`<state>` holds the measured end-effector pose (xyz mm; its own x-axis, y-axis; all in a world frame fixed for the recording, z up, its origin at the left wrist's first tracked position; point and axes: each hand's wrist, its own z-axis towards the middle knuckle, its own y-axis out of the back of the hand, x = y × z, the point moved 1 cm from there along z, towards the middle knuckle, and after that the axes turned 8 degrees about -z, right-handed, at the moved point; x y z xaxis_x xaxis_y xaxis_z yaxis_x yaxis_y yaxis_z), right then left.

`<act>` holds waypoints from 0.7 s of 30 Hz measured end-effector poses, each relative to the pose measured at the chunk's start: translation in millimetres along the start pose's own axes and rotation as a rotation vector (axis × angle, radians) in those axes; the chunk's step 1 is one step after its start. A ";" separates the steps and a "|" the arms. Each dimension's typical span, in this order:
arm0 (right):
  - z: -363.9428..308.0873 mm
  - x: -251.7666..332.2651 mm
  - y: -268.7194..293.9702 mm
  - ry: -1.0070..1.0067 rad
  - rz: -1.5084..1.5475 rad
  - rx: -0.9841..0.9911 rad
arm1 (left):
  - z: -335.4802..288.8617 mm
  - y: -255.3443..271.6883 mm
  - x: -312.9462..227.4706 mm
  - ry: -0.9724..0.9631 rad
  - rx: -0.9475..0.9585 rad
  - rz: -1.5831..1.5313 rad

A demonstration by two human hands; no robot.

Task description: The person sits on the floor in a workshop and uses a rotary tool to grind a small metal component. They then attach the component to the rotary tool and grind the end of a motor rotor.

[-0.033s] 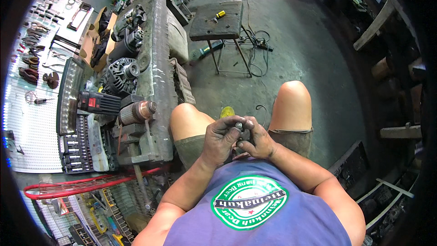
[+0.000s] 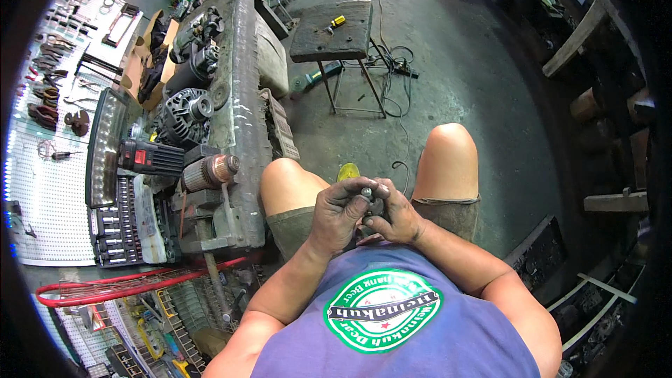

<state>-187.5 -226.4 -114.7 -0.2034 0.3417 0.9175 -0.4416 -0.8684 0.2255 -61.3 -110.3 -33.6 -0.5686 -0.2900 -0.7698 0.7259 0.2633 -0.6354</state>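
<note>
In front of my lap, both hands are closed around a small dark metal part (image 2: 376, 206) with a shiny rounded tip. My left hand (image 2: 333, 215) pinches it between thumb and fingers from the left. From the other side my right hand (image 2: 402, 215) grips it, thumb below and fingers above. Grime covers the fingers, and they hide most of the part, so its exact kind does not show.
To my left, a workbench (image 2: 241, 119) carries an alternator (image 2: 187, 113), a copper-wound armature (image 2: 210, 173), a dark motor (image 2: 152, 158) and a socket set (image 2: 115, 227). Ahead stands a low stool (image 2: 329, 38) with a yellow-handled screwdriver (image 2: 338, 22). An angle grinder (image 2: 318, 78) and cords lie on the floor.
</note>
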 end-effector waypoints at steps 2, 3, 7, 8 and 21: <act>-0.9 -1.3 -0.8 0.028 0.012 -0.006 | -1.4 -0.3 1.5 -0.007 0.006 0.014; -1.3 -1.3 -1.1 0.024 0.026 0.003 | -1.6 0.2 2.5 -0.016 0.003 0.022; 0.8 5.0 -2.9 0.001 0.069 0.012 | -1.6 0.4 8.6 -0.042 -0.053 -0.019; 5.6 6.1 -2.4 0.015 0.071 -0.019 | 4.6 4.1 8.1 -0.044 -0.068 -0.024; 62.5 27.8 8.7 -0.437 0.787 0.083 | 70.1 35.1 -21.0 0.033 -0.187 -0.057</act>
<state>-142.4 -246.9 -66.8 -0.0623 -0.5142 0.8554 -0.2470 -0.8224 -0.5124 3.2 -159.4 -35.5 -0.6214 -0.2803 -0.7316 0.6092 0.4144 -0.6762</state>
